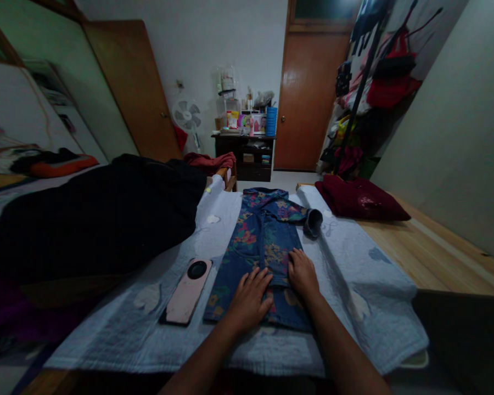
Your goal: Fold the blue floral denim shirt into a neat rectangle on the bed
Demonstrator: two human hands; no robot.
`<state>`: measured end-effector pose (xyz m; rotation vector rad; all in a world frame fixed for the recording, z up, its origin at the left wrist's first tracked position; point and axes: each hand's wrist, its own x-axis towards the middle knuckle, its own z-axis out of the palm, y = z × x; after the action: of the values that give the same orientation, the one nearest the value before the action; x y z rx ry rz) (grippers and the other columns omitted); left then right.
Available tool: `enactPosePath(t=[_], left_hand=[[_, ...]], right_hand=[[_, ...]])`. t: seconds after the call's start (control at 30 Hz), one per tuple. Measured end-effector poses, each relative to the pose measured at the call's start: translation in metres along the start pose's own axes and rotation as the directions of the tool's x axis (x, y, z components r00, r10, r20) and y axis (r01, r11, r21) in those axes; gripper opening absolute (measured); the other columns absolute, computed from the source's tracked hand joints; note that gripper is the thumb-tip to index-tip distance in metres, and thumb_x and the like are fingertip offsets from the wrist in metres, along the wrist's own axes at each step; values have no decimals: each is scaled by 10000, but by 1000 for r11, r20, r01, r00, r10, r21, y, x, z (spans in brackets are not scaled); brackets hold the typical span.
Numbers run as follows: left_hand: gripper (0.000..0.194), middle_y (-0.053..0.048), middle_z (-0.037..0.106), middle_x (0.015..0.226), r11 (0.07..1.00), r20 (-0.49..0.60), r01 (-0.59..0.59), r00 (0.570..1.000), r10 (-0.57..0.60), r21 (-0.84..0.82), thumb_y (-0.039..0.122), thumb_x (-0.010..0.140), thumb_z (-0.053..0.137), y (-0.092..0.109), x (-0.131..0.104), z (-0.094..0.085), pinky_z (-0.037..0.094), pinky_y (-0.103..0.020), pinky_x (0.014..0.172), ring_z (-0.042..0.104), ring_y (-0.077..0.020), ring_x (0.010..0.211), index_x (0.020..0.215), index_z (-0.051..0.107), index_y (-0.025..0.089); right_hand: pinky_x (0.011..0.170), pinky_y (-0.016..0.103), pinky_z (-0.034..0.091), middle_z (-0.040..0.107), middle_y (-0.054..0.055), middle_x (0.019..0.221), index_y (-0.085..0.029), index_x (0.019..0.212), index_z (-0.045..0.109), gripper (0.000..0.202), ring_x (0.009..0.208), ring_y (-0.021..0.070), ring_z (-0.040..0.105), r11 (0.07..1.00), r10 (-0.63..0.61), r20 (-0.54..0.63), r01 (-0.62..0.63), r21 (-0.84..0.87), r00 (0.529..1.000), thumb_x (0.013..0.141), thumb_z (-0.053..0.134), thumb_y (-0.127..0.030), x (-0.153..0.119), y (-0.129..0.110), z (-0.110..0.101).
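Note:
A blue denim garment with a colourful flower print [247, 241] lies spread on a pale blue patterned bed cover [354, 263]. Its collar end points away from me, and one cuffed sleeve [313, 222] sticks out to the right. My left hand [251, 296] rests on the lower middle of the cloth, fingers stretched out. On the garment's right edge lies my right hand [303, 273], its fingers slightly bent and pressed against the fabric; whether they pinch any cloth is hard to see. A pink phone [188, 293] lies face down left of the garment.
A large black cloth [99, 214] is heaped on the left. A dark red folded item [360, 198] sits on the wooden bed board [444, 258] at right. Farther back stand a white fan [188, 115], a dark cabinet [245, 159] and a wooden door [308, 99].

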<state>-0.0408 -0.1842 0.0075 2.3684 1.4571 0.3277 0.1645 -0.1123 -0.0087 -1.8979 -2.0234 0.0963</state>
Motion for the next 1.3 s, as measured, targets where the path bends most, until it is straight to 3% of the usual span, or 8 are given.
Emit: enactPosePath(t=[0.2,0.33,0.47,0.7,0.87,1.07,1.17,1.3], left_hand=[[583,-45,281,1585,996,51,-1,999,5,-90,357,946,459,-4,6,-15,236,-494,1174,196,-225,1474,1498,294,267],[525,-91,334,1559,997,-100,11,995,-19,-78,300,971,390,-21,29,-30,282,-393,1168,292,-175,1439,1480,329,186],[483,-106,382,1533,991,-187,94,980,-74,98,265,952,422,-47,61,-39,254,-432,1179,295,-222,1439,1423,419,156],[491,-112,413,1513,931,-234,231,958,-167,282,374,952,445,-75,78,-20,296,-472,1143,326,-278,1421,1402,458,179],[495,-83,411,1518,923,-281,243,947,-158,298,418,963,414,-80,74,-7,276,-457,1155,309,-262,1429,1406,463,203],[490,-94,420,1511,934,-299,232,943,-147,271,405,958,425,-81,74,-7,268,-469,1156,324,-256,1420,1402,460,202],[487,-99,427,1505,941,-301,230,942,-151,249,393,952,441,-80,73,-7,267,-472,1156,323,-259,1421,1399,459,202],[485,-100,417,1511,945,-303,227,941,-150,234,383,948,448,-79,73,-8,262,-477,1157,315,-266,1425,1398,458,202]], right_hand=[[1128,380,281,515,125,1418,-120,1288,587,426,1359,238,399,1000,-4,-11,4,23,1000,922,380,-184,1,4,3],[1132,384,277,511,123,1421,-125,1288,588,426,1360,240,396,999,8,-8,-8,37,1000,908,407,-194,1,4,4],[1131,387,282,517,131,1413,-121,1278,597,423,1348,247,412,999,14,-1,-13,53,1000,901,423,-204,1,3,1],[1131,385,285,526,119,1405,-130,1262,604,413,1346,240,415,998,17,-8,-16,60,1000,899,422,-203,1,3,0],[1131,396,283,518,114,1414,-125,1270,596,415,1347,252,410,998,17,8,-17,54,1000,907,417,-219,2,3,-1],[1128,399,268,484,126,1443,-120,1302,566,436,1368,268,377,1000,4,58,-3,-10,998,904,417,-217,2,2,1],[1106,394,282,488,139,1434,-124,1301,559,434,1357,277,384,998,-22,86,27,-53,996,896,427,-208,5,0,-6],[1003,373,358,612,145,1258,-169,1128,642,311,1183,271,536,993,-69,219,89,-80,973,876,479,-253,20,-5,-28]])
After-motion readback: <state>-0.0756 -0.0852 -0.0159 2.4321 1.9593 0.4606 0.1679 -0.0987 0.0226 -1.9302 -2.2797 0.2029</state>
